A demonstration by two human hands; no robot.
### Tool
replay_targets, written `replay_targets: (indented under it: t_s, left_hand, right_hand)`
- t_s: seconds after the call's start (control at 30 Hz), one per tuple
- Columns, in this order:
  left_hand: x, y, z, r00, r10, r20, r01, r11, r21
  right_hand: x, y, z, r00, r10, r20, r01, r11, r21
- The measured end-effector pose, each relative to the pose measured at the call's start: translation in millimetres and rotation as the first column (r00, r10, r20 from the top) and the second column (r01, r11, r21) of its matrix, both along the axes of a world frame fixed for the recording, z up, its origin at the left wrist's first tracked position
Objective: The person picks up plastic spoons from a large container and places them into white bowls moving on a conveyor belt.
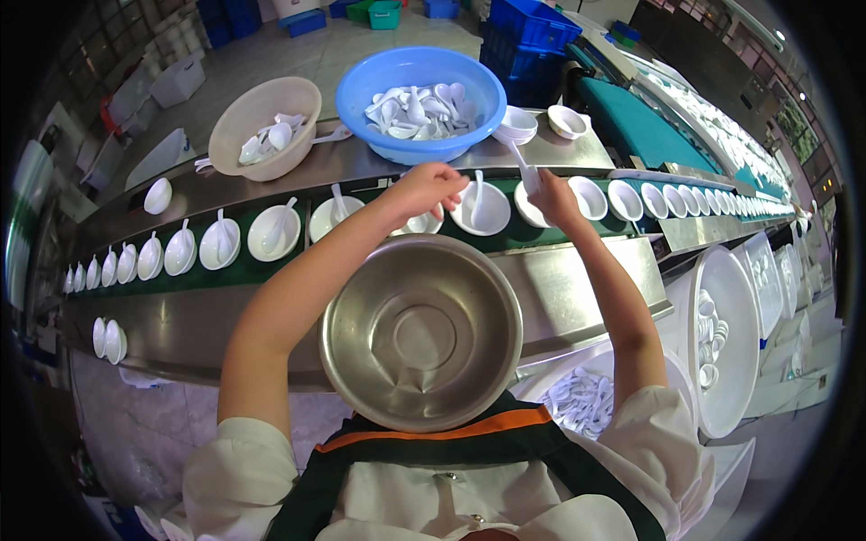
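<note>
My left hand [427,191] hovers over a white bowl [416,224] on the green conveyor belt [511,239]. Its fingers are loosely curled and apart, with nothing visible in them. My right hand [556,197] grips one or more white spoons [530,178] above another white bowl [530,209], which the hand partly covers. Between my hands sits a bowl [497,215] with a white spoon [479,203] in it. Bowls to the left also hold spoons; those right of my right hand show none. Against my body stands a wide steel basin [423,338], with no contents visible.
Beyond the belt, a blue basin [421,152] and a beige basin [264,166] hold white spoons. Stacked bowls [517,125] stand beside the blue one. At my right are a tub of spoons [582,402] and a large white tub [737,351]. Blue crates [524,44] rise behind.
</note>
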State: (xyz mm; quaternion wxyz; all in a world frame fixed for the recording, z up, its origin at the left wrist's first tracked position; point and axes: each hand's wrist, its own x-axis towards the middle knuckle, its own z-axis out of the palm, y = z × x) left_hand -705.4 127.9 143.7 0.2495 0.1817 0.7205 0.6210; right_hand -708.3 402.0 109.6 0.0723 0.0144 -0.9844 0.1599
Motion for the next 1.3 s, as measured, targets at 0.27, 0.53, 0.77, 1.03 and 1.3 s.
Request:
replay_targets:
  t_s: [0.27,0.53,0.77,1.03,1.3]
  left_hand:
    - [43,-108,-35,0.960,0.196,-0.200,-0.218,0.971,-0.094]
    - [106,-169,-71,0.910,-0.171,0.378,0.200,0.979,-0.037]
    - [128,-160,-68,0.873,-0.225,0.433,0.261,0.965,-0.025]
    - [155,-58,-55,0.921,-0.114,0.372,0.148,0.987,-0.063]
    - [230,207,-158,0.721,-0.635,0.279,0.691,0.691,-0.212]
  right_hand:
    - [-18,10,-22,0.996,-0.031,-0.082,0.028,0.999,-0.041]
    - [-31,38,-60,0.923,-0.155,-0.351,0.117,0.985,-0.129]
    - [152,-36,-14,0.995,-0.090,0.030,0.057,0.310,-0.949]
    - [326,-88,-32,0.792,-0.488,0.368,0.514,0.205,-0.833]
    - [467,9,-221,0.315,-0.830,0.461,0.418,-0.315,-0.852]
